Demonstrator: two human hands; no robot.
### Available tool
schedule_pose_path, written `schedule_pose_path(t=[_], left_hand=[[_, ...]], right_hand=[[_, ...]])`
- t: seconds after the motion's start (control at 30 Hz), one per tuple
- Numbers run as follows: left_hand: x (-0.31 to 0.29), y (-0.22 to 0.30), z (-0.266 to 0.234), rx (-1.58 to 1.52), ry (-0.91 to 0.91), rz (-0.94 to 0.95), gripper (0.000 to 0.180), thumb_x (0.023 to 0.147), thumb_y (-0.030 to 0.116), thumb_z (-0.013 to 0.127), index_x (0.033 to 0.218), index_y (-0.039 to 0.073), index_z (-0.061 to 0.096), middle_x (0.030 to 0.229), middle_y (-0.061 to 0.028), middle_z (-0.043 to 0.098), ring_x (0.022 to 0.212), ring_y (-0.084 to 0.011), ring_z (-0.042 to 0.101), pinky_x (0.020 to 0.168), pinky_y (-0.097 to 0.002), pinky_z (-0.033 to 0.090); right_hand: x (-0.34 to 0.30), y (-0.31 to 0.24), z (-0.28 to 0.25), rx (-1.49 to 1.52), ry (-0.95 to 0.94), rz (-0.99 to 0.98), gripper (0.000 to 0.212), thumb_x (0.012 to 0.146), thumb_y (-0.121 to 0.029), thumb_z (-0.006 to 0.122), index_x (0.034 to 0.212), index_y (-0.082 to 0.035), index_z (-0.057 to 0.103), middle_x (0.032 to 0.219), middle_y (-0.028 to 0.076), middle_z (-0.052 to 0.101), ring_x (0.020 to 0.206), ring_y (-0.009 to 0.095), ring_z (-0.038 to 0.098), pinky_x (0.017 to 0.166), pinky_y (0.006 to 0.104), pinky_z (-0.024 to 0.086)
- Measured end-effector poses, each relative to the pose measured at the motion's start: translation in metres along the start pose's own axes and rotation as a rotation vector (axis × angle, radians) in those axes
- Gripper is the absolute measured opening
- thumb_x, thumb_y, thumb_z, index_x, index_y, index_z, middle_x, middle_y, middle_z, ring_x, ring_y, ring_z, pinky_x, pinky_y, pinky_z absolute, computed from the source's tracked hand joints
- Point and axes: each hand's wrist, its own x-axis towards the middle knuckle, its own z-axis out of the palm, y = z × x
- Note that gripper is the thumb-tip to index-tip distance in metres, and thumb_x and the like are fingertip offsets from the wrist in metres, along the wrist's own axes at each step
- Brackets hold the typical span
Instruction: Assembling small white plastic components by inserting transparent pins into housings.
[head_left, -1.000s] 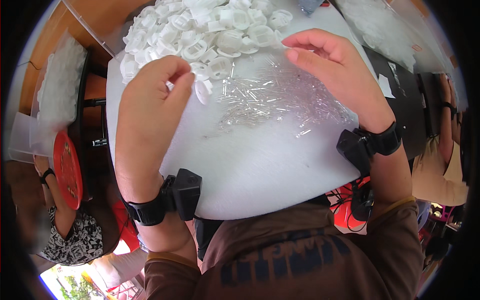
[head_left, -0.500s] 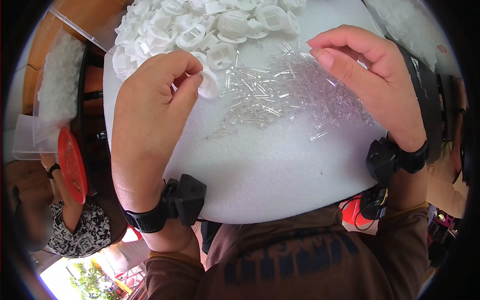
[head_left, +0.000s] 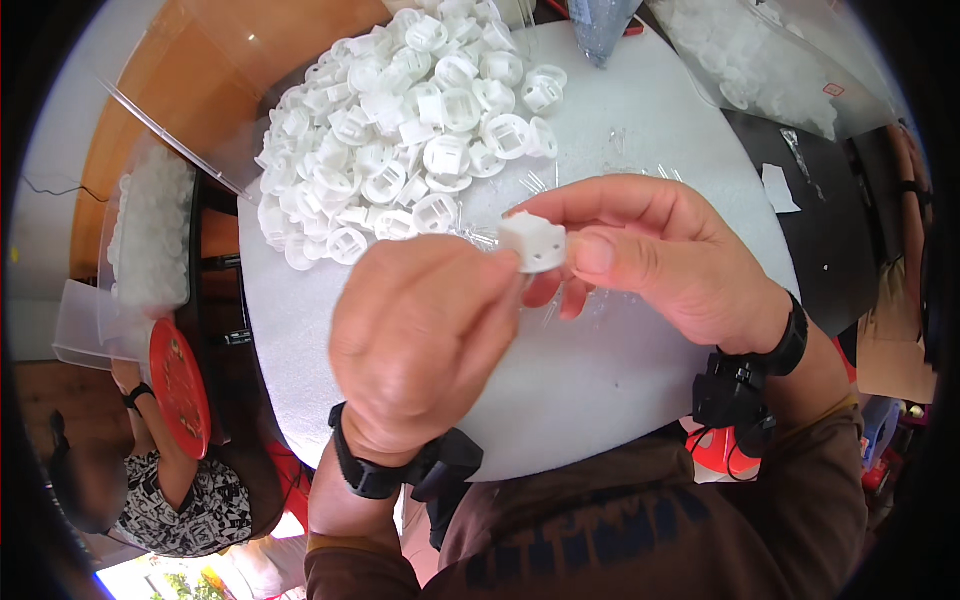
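Observation:
A small white plastic part (head_left: 538,243), with a boxy back and tiny holes in its side, is held up between my hands over the white table. My left hand (head_left: 425,335) is closed, pinching it from the left. From the right, my right hand (head_left: 660,250) closes on the same part, its thumb at the edge and its index finger behind. Whether the right fingers also hold something tiny, I cannot tell. Loose clear LEDs (head_left: 480,236) with thin metal legs lie under and beyond my hands, mostly hidden by them.
A big heap of similar white parts (head_left: 400,130) covers the table's (head_left: 570,400) far left. Clear bags of white pieces (head_left: 760,60) lie at the far right. At the left, a person (head_left: 190,490) sits by a red tray (head_left: 180,390) and a clear bin (head_left: 95,325).
Both hands have come together, the left moving right with a white part and the right moving inward and closing on it. The view has shifted, showing more of the heap.

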Motion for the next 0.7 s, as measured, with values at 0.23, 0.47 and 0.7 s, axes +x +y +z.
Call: schedule_pose_path(t=[0.23, 0.47, 0.7], left_hand=[[-0.0003, 0.0056, 0.0051, -0.073, -0.085, -0.11, 0.031, 0.058, -0.005, 0.072, 0.085, 0.004, 0.06, 0.076, -0.007, 0.059, 0.06, -0.0215, 0.055, 0.05, -0.0296, 0.043], [-0.0005, 0.0079, -0.0003, -0.253, -0.178, -0.281, 0.029, 0.066, -0.008, 0.068, 0.09, 0.002, 0.055, 0.089, -0.0083, 0.057, 0.062, -0.0089, 0.049, 0.054, -0.0202, 0.04], [0.0012, 0.0078, 0.0059, -0.333, -0.086, -0.327, 0.025, 0.064, -0.006, 0.07, 0.085, 0.004, 0.059, 0.081, -0.0065, 0.059, 0.057, -0.0144, 0.051, 0.044, -0.0234, 0.039]], right_hand=[[0.0025, 0.0009, -0.0055, 0.02, 0.014, -0.101, 0.041, 0.082, -0.013, 0.062, 0.119, 0.001, 0.051, 0.105, 0.008, 0.059, 0.089, 0.012, 0.057, 0.069, 0.0249, 0.049], [0.0002, -0.0009, -0.0046, -0.051, 0.028, -0.138, 0.04, 0.083, -0.011, 0.06, 0.12, 0.0, 0.05, 0.108, 0.011, 0.058, 0.088, 0.011, 0.058, 0.066, 0.022, 0.048], [0.0007, -0.001, -0.004, -0.067, 0.005, -0.175, 0.037, 0.084, -0.011, 0.057, 0.119, 0.0, 0.05, 0.114, 0.016, 0.056, 0.081, 0.014, 0.06, 0.064, 0.0218, 0.049]])
